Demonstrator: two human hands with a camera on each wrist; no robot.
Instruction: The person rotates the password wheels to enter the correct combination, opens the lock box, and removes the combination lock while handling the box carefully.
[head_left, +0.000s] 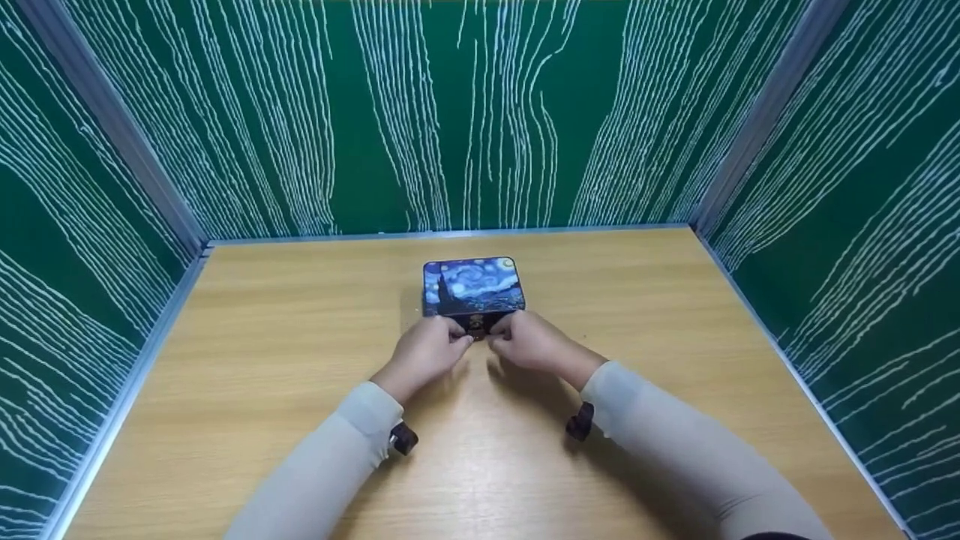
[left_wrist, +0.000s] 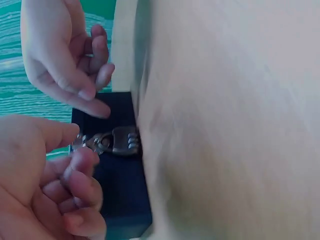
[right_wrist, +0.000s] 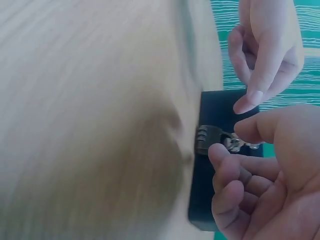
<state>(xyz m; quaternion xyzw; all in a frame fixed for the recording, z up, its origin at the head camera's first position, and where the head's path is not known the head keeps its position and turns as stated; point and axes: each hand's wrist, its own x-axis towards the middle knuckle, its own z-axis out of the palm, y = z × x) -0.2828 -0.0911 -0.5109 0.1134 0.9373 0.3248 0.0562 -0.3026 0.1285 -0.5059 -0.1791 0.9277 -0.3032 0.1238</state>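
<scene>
One dark metal combination padlock [left_wrist: 125,141] is hanging from the small shiny metal clasp [left_wrist: 91,143] on the front of a dark rectangular box [left_wrist: 122,195] with a blue, swirling painted lid [head_left: 474,285], which is sitting on the pale wooden tabletop [head_left: 480,450]. From this distance I'm judging that the box could be skidding if my hands were pushing its front unevenly, and the padlock swinging or its ridged wheels [left_wrist: 133,142] turning if a fingertip were brushing them. My left hand [head_left: 431,345] is hovering by the clasp, its foremost fingertips parting slightly, the others curling loosely; my right hand [head_left: 536,341] is mirroring it. I'm seeing neither gripping anything, and I'm not managing to tell whether any fingertip is touching.
</scene>
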